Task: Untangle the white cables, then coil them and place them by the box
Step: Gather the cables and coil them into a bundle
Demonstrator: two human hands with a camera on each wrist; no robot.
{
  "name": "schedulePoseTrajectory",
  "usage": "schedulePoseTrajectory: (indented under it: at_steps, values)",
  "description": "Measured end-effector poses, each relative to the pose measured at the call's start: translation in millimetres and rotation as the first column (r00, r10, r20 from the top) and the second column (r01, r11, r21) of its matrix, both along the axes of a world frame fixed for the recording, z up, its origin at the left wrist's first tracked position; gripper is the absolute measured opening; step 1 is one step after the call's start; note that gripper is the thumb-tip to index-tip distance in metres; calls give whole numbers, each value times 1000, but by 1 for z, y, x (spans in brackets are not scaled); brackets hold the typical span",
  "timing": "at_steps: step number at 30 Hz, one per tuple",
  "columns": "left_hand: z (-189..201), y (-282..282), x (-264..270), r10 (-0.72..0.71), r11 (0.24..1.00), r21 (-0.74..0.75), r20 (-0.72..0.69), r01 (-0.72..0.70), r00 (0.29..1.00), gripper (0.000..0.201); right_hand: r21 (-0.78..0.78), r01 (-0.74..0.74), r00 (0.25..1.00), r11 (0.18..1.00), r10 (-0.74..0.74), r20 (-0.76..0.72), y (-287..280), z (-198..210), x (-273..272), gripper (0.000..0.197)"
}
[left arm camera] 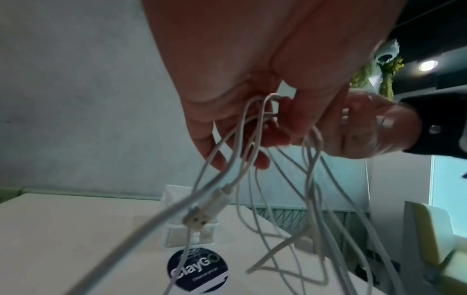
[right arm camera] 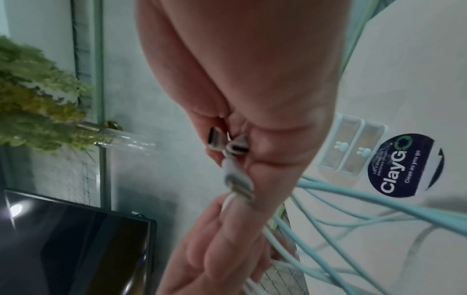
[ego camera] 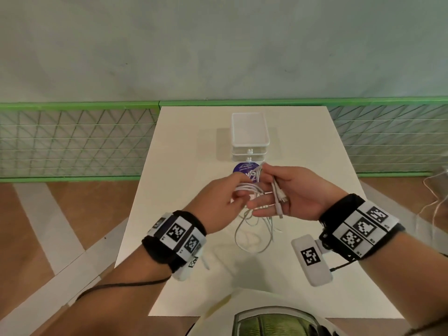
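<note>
A bundle of white cables (ego camera: 252, 229) hangs in loose loops above the white table (ego camera: 184, 166), held between both hands. My left hand (ego camera: 225, 197) grips a bunch of strands (left arm camera: 255, 127) with curled fingers. My right hand (ego camera: 286, 190) lies palm up, and several cable plugs (ego camera: 278, 197) rest across its palm; in the right wrist view the plug ends (right arm camera: 232, 147) are pinched at the fingers. One plug (left arm camera: 209, 209) dangles below the left hand. The small white drawer box (ego camera: 249, 134) stands at the table's far middle.
A round dark sticker (ego camera: 244, 170) lies on the table just in front of the box. A green mesh fence (ego camera: 72, 139) runs behind the table. Another white cable (ego camera: 434, 190) trails on the floor at the far right.
</note>
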State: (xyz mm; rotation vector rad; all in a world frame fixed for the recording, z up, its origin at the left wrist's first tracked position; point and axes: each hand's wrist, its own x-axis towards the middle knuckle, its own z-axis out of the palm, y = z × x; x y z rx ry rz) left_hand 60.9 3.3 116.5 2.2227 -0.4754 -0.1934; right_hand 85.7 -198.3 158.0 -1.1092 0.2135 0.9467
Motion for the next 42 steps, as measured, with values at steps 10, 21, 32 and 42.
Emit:
schedulePoseTrajectory:
  at_steps: [10, 21, 32, 42]
  values:
    - [-15, 41, 7, 220, 960, 195, -91, -199, 971, 52, -56, 96, 995, 994, -95, 26, -19, -6, 0, 46]
    - [18, -16, 10, -54, 979, -193, 33, 59, 998, 47, -264, -265, 945, 927, 304, 120, 12, 20, -10, 27]
    - [10, -2, 7, -5, 908, -411, -215, -86, 977, 38, -328, -203, 963, 923, 249, 107, 2, 18, -14, 35]
    - [4, 4, 9, 138, 953, -255, -116, -164, 984, 48, -200, -74, 992, 977, 93, 86, 6, 16, -15, 32]
